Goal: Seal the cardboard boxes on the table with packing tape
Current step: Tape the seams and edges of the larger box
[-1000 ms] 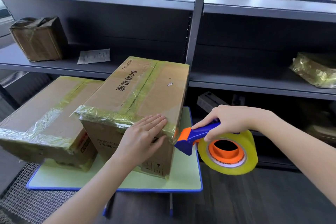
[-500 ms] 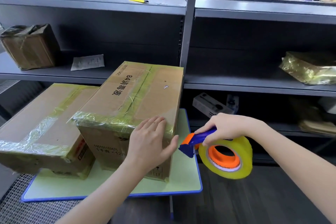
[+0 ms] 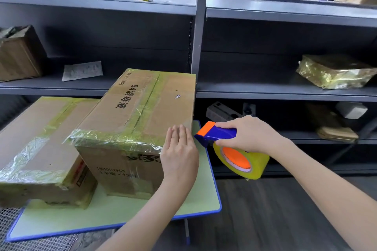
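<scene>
Brown cardboard box (image 3: 142,108) sits on the green desk (image 3: 204,199), top taped. Left hand (image 3: 179,155) flat on its near corner, right hand (image 3: 251,134) grips blue-orange tape dispenser (image 3: 216,133) beside it; side edge probably next.

Grey metal shelving (image 3: 200,47) runs right across the back, dark plank floor (image 3: 285,210) below, wire mesh (image 3: 40,244) lower left, green blue-edged table (image 3: 204,195) out front.

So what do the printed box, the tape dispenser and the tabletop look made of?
Printed box: matte brown cardboard, under glossy, wrinkled yellowish tape glinting along its near edge. Tape dispenser: smooth blue and orange body, likely moulded plastic; its tape roll looks like translucent yellow film. Tabletop: smooth pale green surface with blue edging, perhaps laminate; unclear.
</scene>
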The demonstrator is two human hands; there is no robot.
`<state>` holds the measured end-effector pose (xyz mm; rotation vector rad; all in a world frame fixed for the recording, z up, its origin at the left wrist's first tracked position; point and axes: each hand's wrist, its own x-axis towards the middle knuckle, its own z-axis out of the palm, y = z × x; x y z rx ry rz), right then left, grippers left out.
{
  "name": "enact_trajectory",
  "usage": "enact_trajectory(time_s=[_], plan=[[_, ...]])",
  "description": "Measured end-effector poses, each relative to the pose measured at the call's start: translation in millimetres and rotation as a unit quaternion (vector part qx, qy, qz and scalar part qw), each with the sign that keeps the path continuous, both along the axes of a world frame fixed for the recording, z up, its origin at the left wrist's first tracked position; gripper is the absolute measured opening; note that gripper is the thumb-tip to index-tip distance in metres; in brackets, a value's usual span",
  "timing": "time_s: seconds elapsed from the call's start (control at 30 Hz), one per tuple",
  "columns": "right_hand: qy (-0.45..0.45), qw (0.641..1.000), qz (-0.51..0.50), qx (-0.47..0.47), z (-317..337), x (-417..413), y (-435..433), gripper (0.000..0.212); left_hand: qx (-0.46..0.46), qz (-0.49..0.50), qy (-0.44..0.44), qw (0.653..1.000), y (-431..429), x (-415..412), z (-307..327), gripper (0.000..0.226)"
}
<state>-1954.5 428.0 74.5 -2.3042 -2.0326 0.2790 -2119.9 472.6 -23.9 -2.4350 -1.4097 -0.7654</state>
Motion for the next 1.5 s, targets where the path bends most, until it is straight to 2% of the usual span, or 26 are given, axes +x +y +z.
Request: enact_trajectory(time_s=[0.23, 0.4, 0.53, 0.7, 0.83, 0.97, 1.1, 1.27, 1.4, 1.5], plan=[[-0.017, 0.988, -0.038, 0.15, 15, -25, 2, 0.06, -0.037, -0.084, -0.007, 0.996, 3, -21, 14, 0.047], [-0.081, 0.973, -0.022, 0.214, 27, -49, 15, 0.063, -0.053, -0.133, -0.054, 0.988, 17, -52, 24, 0.047], [-0.122, 0.958, -0.014, 0.258, 26, -67, 35, 0.063, -0.069, -0.076, -0.06, 0.993, 45, -97, 33, 0.046], [-0.147, 0.922, 0.068, 0.351, 10, -90, 68, 0.058, -0.1, 0.039, -0.073, 0.991, 80, -165, 39, 0.044], [-0.17, 0.915, 0.112, 0.348, -7, -107, 91, 0.063, -0.179, 0.126, -0.112, 0.969, 93, -203, 34, 0.04], [-0.213, 0.905, 0.144, 0.338, -25, -122, 109, 0.072, -0.22, 0.154, -0.169, 0.948, 84, -208, 36, 0.027], [-0.231, 0.9, 0.171, 0.327, -36, -129, 117, 0.074, -0.21, 0.151, -0.206, 0.944, 82, -202, 33, 0.034], [-0.215, 0.91, 0.157, 0.318, -36, -118, 122, 0.055, -0.245, 0.084, -0.285, 0.923, 66, -193, 31, 0.034], [-0.227, 0.894, 0.179, 0.342, -40, -112, 119, 0.061, -0.263, 0.07, -0.308, 0.911, 69, -201, 30, 0.021], [-0.214, 0.886, 0.201, 0.358, -45, -122, 116, 0.055, -0.29, 0.07, -0.297, 0.907, 69, -212, 29, 0.034]])
